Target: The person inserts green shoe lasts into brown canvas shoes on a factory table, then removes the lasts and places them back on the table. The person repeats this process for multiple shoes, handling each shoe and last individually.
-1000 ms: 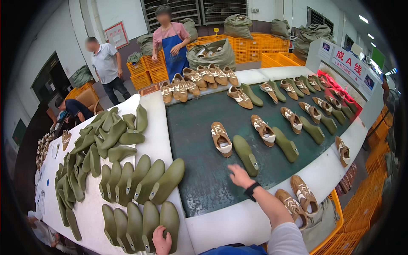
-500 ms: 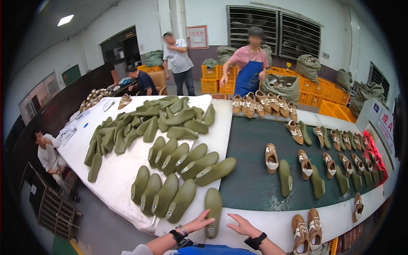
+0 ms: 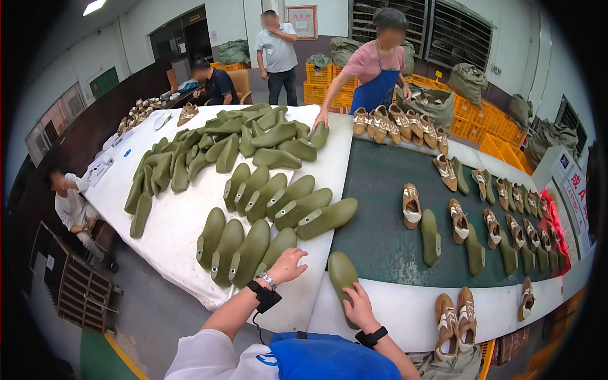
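Fingers [image 3: 355, 293] of the right hand [image 3: 360, 309] rest half-curled on one olive shoe last [image 3: 341, 271] at the near-left corner of the green belt [image 3: 377, 190], apparently steadying it; full grip unconfirmed. Left of the belt, the left hand [image 3: 285, 269], loosely spread and seemingly empty, is beside rowed lasts [image 3: 249, 251], presumably aligned to stay separate.

A ceiling lamp [image 3: 94, 7] is glowing at the upper left, and bright, even light is washing the white tabletop [image 3: 177, 221], leaving soft shadows. Red glow is tinting the right end of the green belt [image 3: 375, 244]. The fisheye lens is bowing straight edges and blackening the corners, while blur is masking people's heads [image 3: 391, 31].
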Available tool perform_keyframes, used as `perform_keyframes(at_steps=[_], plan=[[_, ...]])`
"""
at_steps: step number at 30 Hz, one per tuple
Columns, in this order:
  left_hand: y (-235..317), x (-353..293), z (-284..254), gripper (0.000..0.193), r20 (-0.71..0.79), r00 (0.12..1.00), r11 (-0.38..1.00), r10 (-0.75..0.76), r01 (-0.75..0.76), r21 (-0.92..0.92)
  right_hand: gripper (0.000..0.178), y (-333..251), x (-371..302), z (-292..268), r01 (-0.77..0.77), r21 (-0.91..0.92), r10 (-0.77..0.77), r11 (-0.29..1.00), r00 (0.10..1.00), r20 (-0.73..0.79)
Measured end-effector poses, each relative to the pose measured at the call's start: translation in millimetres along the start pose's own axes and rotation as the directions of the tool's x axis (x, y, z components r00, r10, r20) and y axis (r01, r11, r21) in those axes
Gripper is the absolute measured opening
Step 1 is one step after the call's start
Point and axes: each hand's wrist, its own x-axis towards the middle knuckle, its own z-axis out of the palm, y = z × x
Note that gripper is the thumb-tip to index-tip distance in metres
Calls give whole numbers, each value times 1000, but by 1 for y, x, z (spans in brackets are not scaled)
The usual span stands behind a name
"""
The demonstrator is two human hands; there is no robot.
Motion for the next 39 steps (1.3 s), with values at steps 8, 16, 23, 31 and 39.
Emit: perform_keyframes(at_steps=[8,16,23,31,39], plan=[[-14,114,-5,52,-53,991,914,-119,130,384,36,4,-2,7,-8,-16,8,1000,1000,-13],[-48,165,25,46,75,935,926,-346,329,184,34,10,4,11,12,-4,-12,1000,999,-38],[-16,101,56,41,-117,942,941,-315,326,89,32,14,21,21,-65,93,77,994,987,-141],[47,-50,43,43,-33,925,915,-377,378,139,36,9,28,31,-137,48,141,989,987,-74],[69,-80,52,53,-223,958,957,-180,223,184,65,-10,17,44,80,26,-83,996,988,131]])
